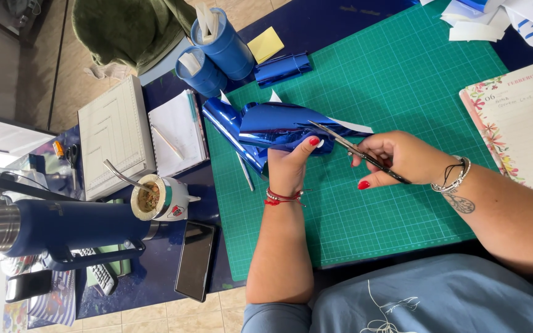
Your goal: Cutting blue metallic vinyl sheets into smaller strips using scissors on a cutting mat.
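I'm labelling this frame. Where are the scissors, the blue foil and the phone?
scissors (347,145): head view, on the blades.
blue foil (276,123): head view, on its shiny top.
phone (195,260): head view, on its dark screen.

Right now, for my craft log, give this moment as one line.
left hand: holds blue foil sheet | right hand: scissors at foil edge | under: green cutting mat

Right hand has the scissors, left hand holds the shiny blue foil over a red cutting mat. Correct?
Not quite: the cutting mat is green, not red, as the head view shows. The right hand has the scissors; the left hand holds the shiny blue foil.
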